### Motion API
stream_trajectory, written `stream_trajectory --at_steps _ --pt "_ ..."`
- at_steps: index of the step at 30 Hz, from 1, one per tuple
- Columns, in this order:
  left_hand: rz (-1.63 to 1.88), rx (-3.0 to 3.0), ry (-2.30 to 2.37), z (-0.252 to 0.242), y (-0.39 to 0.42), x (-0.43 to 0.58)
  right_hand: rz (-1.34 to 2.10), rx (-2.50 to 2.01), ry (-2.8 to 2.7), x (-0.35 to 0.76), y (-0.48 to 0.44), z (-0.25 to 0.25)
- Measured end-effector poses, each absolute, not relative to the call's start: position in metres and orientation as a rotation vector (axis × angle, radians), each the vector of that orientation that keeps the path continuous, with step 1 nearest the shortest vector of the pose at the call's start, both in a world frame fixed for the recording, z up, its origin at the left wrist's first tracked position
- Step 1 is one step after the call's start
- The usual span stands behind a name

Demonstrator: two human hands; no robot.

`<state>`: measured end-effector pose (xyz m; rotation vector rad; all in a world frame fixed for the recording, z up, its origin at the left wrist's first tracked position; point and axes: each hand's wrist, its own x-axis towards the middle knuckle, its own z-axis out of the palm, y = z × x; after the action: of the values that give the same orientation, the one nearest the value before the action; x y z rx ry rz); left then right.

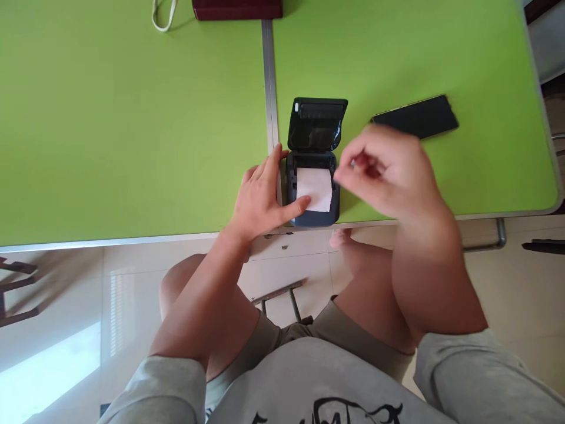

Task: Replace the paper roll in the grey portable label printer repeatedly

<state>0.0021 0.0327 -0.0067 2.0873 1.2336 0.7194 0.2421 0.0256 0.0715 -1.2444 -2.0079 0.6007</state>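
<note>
A small dark mini printer [314,219] rests at the table's near edge with its lid [316,125] flipped up and back. White paper [314,187] lies inside the opened body, its loose end toward me. My left hand [263,197] steadies the printer from the left, fingers along its side and the thumb across the front, touching the paper's lower part. Just off the printer's right side, my right hand [388,168] is raised with thumb and fingertips pinched together, a little blurred. Whatever might be between those fingertips is too small or hidden to make out.
A black phone [417,118] lies to the right, beyond my right hand. At the far edge of view are a dark red box [238,8] and a white cord loop [164,16]. A metal seam [268,76] divides the green table [132,129].
</note>
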Motion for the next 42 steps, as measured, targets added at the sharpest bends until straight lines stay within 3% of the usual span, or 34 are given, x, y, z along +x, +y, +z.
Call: stream_trajectory --at_steps 3,13,22,34,42 --pt "0.705 2.118 1.214 -0.006 0.032 0.002 0.402 -1.343 -1.771 0.239 0.036 0.060" --pt "0.713 2.127 1.222 -0.009 0.030 0.004 0.537 -1.325 -1.600 0.234 0.032 0.061" --pt "0.727 2.012 1.297 0.008 0.032 0.009 1.038 -1.920 -1.626 0.228 0.017 0.051" --pt "0.680 2.023 1.399 0.010 0.036 0.015 1.177 -1.887 -1.593 0.231 0.021 0.042" --pt "0.574 2.316 1.330 0.008 -0.004 0.002 1.182 -1.859 -1.655 0.236 0.021 0.033"
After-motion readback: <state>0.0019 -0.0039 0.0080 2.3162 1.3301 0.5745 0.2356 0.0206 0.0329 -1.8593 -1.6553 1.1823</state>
